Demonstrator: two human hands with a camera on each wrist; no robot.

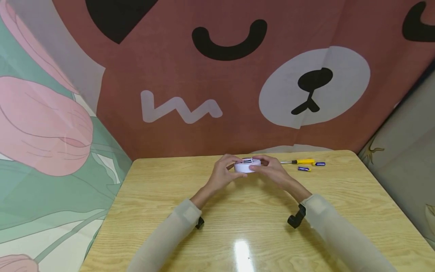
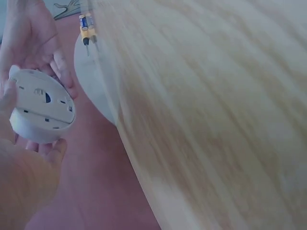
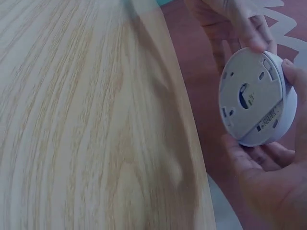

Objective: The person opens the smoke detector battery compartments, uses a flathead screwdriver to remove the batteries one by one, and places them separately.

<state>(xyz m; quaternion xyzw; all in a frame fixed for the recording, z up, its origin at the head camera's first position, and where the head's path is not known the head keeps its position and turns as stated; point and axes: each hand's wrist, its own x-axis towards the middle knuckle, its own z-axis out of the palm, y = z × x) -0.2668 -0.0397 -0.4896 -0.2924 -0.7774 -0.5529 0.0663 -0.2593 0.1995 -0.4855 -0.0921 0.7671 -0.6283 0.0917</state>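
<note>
A round white plastic smoke detector [image 1: 247,165] sits clamped between both hands just above the far middle of a pale wood-grain bench [image 1: 238,226], its flat back plate facing down toward the wrist cameras. The left hand [image 1: 222,174] curls its fingers around the disc's left rim; the right hand [image 1: 272,172] grips the opposite rim. Just beyond the right hand, a yellow-handled screwdriver [image 1: 300,161] and two blue batteries [image 1: 304,169] lie on the bench. Behind the hands hangs a reddish-brown cartoon bear cloth [image 1: 238,75].
</note>
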